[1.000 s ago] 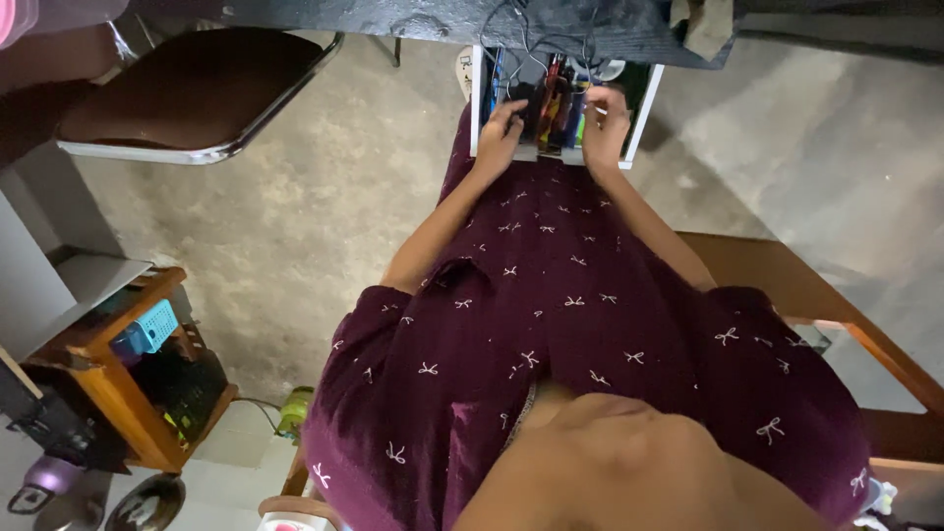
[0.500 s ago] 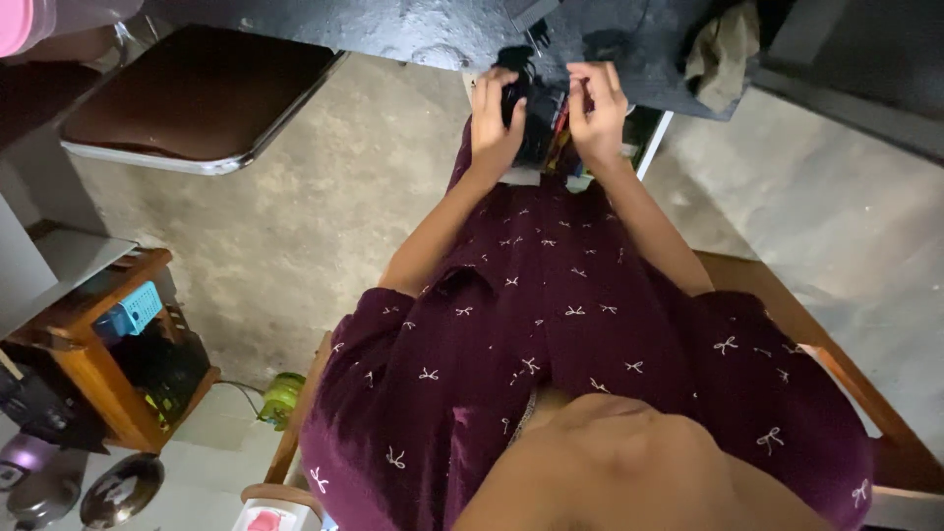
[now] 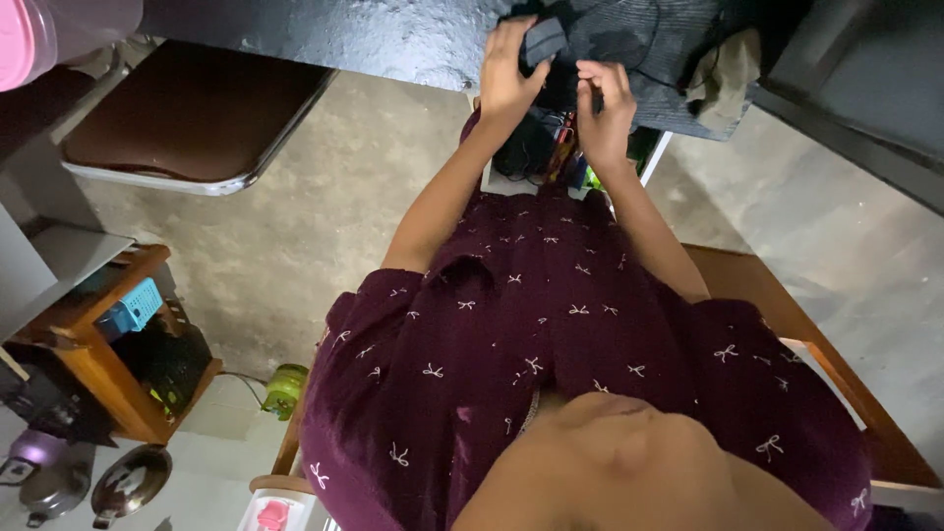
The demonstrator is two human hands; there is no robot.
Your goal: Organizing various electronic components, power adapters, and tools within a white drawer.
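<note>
Here, the left hand (image 3: pixel 508 69) grips a small dark block (image 3: pixel 543 41) at the table's near edge, fingers curled around its left side with the thumb against it. The right hand (image 3: pixel 605 103) sits just beside it at 4 o'clock, fingers bent and pinched on what looks like a thin black cord (image 3: pixel 590 93); the cord is too dark to follow far. Both hands work at 12 o'clock, over the edge of the black table (image 3: pixel 393 34). Under them, at about 6 o'clock from the block, an open white drawer (image 3: pixel 654 157) shows a tangle of dark cables and coloured bits. A rag (image 3: pixel 723 69) hangs at 3 o'clock of the hands. A brown chair seat (image 3: pixel 187 103) lies at 9 o'clock, and a wooden shelf (image 3: pixel 98 364) with a blue basket (image 3: pixel 133 310) stands at 8 o'clock.
</note>
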